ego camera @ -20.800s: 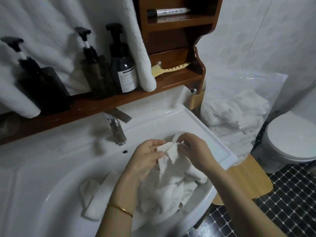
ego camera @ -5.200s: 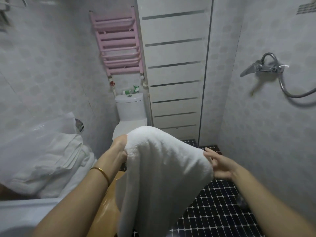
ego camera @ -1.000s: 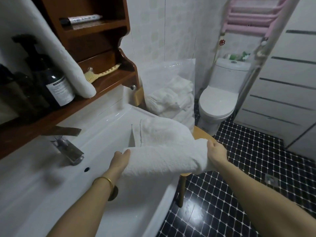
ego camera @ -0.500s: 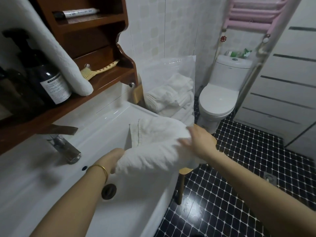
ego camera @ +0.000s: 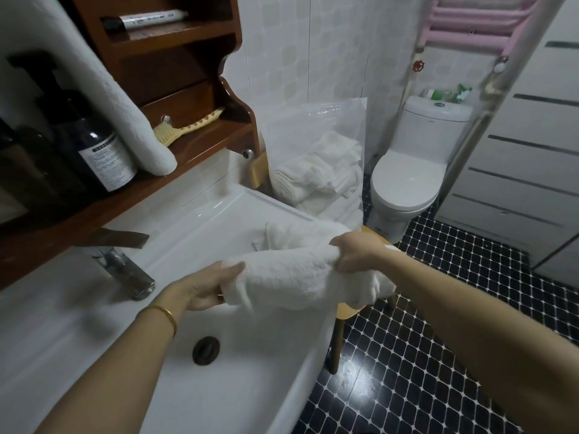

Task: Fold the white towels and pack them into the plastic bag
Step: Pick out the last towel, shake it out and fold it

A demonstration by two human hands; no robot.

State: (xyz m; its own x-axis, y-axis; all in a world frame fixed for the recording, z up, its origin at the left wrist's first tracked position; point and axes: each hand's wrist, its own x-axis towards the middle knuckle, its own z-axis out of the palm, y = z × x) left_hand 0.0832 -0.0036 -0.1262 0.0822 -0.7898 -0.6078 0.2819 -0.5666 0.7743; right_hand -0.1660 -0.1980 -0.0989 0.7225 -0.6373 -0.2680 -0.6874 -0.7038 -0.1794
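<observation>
A folded white towel (ego camera: 291, 277) hangs above the right side of the white sink (ego camera: 219, 214). My left hand (ego camera: 203, 288) grips its left end and my right hand (ego camera: 357, 253) grips its right end from above. Part of the same towel, or a second one, shows behind it (ego camera: 297, 234); I cannot tell which. A clear plastic bag (ego camera: 332, 120) stands upright on a wooden stool (ego camera: 347, 310) beyond the sink, with several folded white towels (ego camera: 313, 173) inside.
A wooden shelf (ego camera: 200, 142) over the sink carries dark pump bottles (ego camera: 94, 148), a yellow brush and a hanging white towel (ego camera: 125, 120). The faucet (ego camera: 125, 267) and drain (ego camera: 206, 350) lie at left. A toilet (ego camera: 410, 183) stands beyond the stool on the black tiled floor.
The towel has been folded shorter over the sink. My right hand came over its right end and now grips it from above; my left hand now holds the left end.
</observation>
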